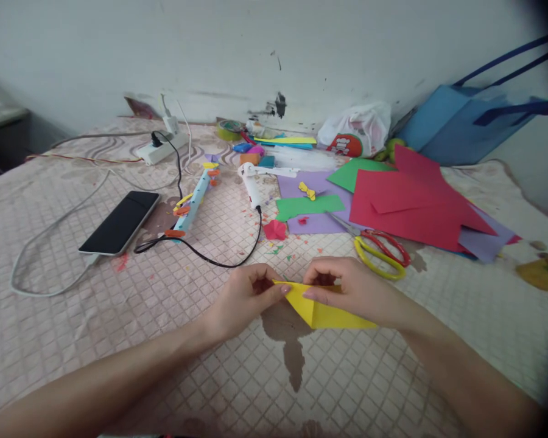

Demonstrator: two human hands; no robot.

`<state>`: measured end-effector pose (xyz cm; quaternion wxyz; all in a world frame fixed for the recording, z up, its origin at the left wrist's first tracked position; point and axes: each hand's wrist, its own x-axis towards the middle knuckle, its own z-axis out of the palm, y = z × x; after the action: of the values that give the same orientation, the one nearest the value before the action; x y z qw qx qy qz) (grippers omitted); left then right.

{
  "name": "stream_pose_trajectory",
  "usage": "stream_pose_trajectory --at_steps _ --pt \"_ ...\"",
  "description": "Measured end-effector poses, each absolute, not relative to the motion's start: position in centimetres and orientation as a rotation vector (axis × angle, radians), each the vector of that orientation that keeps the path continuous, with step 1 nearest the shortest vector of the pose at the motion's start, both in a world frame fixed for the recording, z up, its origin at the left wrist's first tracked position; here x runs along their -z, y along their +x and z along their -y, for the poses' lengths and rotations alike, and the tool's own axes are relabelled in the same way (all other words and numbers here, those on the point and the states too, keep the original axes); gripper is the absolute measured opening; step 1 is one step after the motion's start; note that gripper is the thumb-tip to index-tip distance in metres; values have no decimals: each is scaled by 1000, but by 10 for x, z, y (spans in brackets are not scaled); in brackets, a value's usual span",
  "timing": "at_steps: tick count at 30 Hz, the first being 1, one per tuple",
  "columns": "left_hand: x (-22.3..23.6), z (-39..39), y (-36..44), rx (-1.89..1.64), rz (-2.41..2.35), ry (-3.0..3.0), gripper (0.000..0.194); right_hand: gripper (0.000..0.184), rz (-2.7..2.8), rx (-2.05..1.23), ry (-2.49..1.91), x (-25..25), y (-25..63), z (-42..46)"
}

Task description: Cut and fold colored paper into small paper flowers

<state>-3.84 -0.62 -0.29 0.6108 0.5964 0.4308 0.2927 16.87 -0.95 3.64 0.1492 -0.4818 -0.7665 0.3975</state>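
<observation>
A sheet of yellow paper (329, 315) with a folded corner is held above the patterned tablecloth. My left hand (251, 291) pinches its left corner between thumb and fingers. On the upper edge, my right hand (342, 286) grips the paper with its thumb in front and fingers curled behind. A crease runs down the paper between the two hands. Scissors (383, 255) with one red and one yellow handle loop lie just beyond my right hand. Past my hands rests a small red paper piece (274, 230) among tiny coloured scraps.
A white glue gun (251, 185) trails a black cord to a power strip (164, 149). At left lies a phone (121, 222) on a cable. Red paper (406, 194) overlaps purple and green sheets at right. A light-blue strip (194, 204) and blue bag (461, 125) are also there.
</observation>
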Motion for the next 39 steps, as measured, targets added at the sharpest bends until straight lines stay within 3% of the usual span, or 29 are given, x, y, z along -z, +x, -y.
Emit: stream_pose_trajectory --at_steps 39 --pt "4 6 -40 -560 -972 1239 24 6 2120 -1191 -1396 -38 163 16"
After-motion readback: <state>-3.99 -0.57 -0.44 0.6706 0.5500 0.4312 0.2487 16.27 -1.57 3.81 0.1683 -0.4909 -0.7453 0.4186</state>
